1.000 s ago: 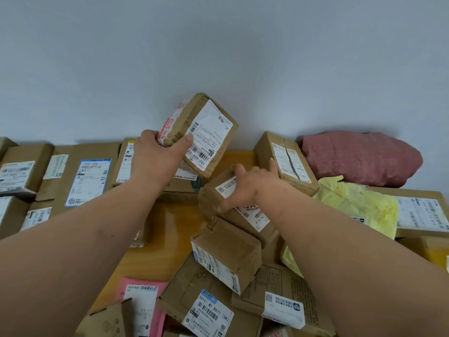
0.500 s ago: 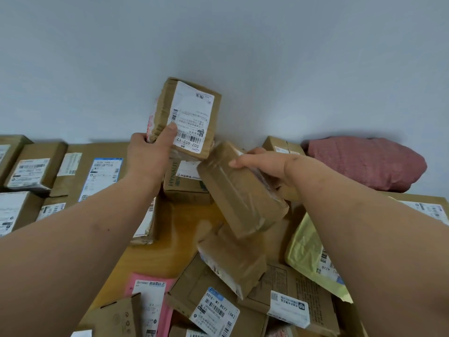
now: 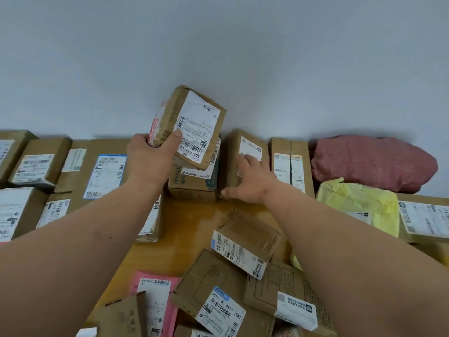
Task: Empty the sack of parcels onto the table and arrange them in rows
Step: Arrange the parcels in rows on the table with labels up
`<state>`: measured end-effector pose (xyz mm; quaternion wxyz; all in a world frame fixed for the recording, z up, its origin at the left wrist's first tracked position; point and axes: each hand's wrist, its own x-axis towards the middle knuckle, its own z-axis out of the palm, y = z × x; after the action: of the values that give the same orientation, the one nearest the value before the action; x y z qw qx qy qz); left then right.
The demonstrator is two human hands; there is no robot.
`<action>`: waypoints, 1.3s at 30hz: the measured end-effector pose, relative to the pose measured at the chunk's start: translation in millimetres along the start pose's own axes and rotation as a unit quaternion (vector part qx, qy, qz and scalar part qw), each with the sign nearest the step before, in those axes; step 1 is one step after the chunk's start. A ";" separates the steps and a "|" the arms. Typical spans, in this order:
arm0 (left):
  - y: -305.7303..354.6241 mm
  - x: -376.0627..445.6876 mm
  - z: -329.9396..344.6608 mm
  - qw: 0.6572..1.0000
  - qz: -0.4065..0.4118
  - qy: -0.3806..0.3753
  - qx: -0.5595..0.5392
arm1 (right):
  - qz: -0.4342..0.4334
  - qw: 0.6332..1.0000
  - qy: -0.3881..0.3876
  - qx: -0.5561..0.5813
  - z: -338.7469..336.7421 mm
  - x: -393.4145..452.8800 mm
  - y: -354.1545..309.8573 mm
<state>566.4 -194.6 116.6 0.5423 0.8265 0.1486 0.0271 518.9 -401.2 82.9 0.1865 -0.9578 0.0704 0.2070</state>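
The right hand (image 3: 251,181) lies with flat fingers on a brown taped cardboard parcel (image 3: 245,161) at twelve o'clock on the wooden table (image 3: 194,229); square it against the back row. The left hand (image 3: 150,159) grips a labelled brown parcel (image 3: 192,127), raised at eleven o'clock; place it next.

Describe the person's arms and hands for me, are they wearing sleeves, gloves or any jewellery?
Both forearms are bare as far as the frame shows: no sleeves appear. The left hand and right hand wear no gloves. No watch or bracelet shows at either wrist, and no ring on the fingers that are in view. The upper arms are out of frame.
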 end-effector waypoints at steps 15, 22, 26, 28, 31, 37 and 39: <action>-15.1 2.3 17.2 0.992 -0.061 -0.110 -0.004 | 0.017 0.997 0.067 0.039 16.5 11.6 9.9; -5.3 -5.2 27.3 0.975 -0.093 -0.200 -0.009 | 0.059 0.844 0.118 0.519 -14.6 7.7 -14.1; -2.7 -10.1 20.0 0.966 -0.069 -0.249 0.024 | 0.069 0.766 0.052 0.637 -19.0 3.3 -21.1; -3.5 -13.1 12.4 0.958 -0.073 -0.272 0.055 | 0.068 0.771 0.045 0.631 -15.9 2.7 -19.1; -5.5 -20.0 -3.5 0.949 -0.071 -0.289 0.100 | 0.079 0.784 0.015 0.615 -9.9 -5.9 -18.0; -13.0 -34.6 -41.2 0.942 -0.066 -0.296 0.145 | 0.087 0.818 -0.010 0.569 1.0 -30.2 -30.5; -16.0 -35.6 -54.2 0.941 -0.057 -0.290 0.167 | 0.088 0.836 -0.032 0.540 1.7 -39.7 -35.8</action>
<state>517.8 -150.4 128.5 0.4170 0.8673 0.0345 -0.2696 490.0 -365.3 110.0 0.6574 -0.6874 0.2491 0.1821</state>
